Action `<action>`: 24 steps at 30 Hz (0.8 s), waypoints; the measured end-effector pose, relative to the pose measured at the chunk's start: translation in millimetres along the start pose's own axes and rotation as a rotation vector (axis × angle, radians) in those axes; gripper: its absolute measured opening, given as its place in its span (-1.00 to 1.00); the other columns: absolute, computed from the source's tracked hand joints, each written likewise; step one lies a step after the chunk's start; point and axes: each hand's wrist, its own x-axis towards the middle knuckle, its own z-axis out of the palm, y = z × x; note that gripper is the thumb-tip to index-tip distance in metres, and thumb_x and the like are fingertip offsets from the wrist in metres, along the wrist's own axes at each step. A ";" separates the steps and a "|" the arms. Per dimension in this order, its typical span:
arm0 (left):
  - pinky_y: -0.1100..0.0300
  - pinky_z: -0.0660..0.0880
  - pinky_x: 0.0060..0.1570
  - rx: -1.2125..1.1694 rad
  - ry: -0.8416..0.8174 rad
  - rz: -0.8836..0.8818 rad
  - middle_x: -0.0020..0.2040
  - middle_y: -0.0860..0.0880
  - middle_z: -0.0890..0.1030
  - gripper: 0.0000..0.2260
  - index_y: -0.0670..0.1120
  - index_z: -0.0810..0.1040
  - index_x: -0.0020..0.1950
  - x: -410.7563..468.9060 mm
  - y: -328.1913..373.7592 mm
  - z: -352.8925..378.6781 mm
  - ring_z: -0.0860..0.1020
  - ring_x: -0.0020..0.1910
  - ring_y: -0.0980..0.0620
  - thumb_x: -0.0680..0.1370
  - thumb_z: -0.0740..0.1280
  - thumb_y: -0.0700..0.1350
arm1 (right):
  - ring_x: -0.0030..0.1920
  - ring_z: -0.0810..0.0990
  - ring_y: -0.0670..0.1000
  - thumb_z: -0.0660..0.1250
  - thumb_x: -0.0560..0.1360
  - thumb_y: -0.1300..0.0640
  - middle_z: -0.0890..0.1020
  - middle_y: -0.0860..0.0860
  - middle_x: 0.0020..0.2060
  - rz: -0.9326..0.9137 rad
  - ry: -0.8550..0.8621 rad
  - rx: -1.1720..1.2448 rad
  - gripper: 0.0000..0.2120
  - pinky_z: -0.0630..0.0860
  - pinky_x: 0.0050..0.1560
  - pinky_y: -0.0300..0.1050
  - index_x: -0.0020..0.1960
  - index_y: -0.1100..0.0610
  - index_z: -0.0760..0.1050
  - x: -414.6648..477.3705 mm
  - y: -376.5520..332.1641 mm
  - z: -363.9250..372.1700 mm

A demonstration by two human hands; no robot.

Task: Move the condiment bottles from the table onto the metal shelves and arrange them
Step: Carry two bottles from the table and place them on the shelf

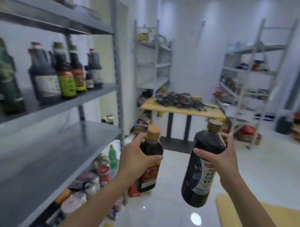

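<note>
My left hand (135, 159) grips a small dark bottle with a red label and tan cap (151, 159) around its shoulder. A larger dark bottle with a white and blue label (201, 173) hangs tilted in my right hand (218, 157), held near its neck. Both bottles are in the air over the floor, right of the grey metal shelves (50, 151). Several dark condiment bottles (63, 74) stand in a row on the shelf above the bare one. A corner of the wooden table (245, 223) shows at the lower right.
Mixed goods crowd the floor under the shelves (101, 172). Ahead stands another wooden table (182, 108) heaped with dark items. More metal racks (247, 82) line the back and right walls. Shiny white floor tiles (163, 215) spread between me and the far table.
</note>
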 end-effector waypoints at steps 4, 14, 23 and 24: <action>0.02 0.59 -0.05 0.054 0.138 -0.041 -0.11 0.16 0.65 -0.54 0.20 0.51 -0.01 47.3 -19.3 -20.6 0.61 -0.09 0.13 0.16 0.57 0.08 | 0.02 0.57 0.03 0.60 0.18 0.26 0.56 -0.05 0.01 -0.044 -0.156 0.063 -0.32 0.51 -0.02 0.04 0.15 0.00 0.33 63.6 1.9 53.2; 0.02 0.58 0.01 0.108 0.446 -0.113 -0.10 0.12 0.64 -0.57 0.15 0.50 0.00 169.2 -24.5 6.9 0.60 -0.08 0.09 0.24 0.60 -0.06 | 0.00 0.57 -0.01 0.62 0.15 0.17 0.55 -0.03 0.03 -0.162 -0.514 0.108 -0.29 0.52 -0.09 -0.05 0.17 -0.02 0.31 239.2 21.2 141.8; -0.03 0.56 0.07 0.240 0.586 -0.110 -0.08 0.15 0.63 -0.54 0.23 0.47 -0.03 279.6 -45.2 6.8 0.60 -0.02 0.08 0.24 0.61 -0.07 | -0.03 0.53 -0.12 0.60 0.19 0.19 0.50 -0.15 -0.04 -0.300 -0.641 0.220 -0.30 0.48 -0.12 -0.16 0.18 -0.02 0.28 357.7 23.0 237.5; -0.03 0.55 0.09 0.245 0.601 -0.102 -0.08 0.16 0.62 -0.54 0.23 0.47 -0.01 293.5 -47.0 1.4 0.59 0.00 0.08 0.25 0.60 -0.08 | -0.03 0.52 -0.14 0.59 0.20 0.19 0.49 -0.16 -0.04 -0.307 -0.640 0.243 -0.31 0.46 -0.15 -0.19 0.18 -0.02 0.28 368.1 23.0 252.2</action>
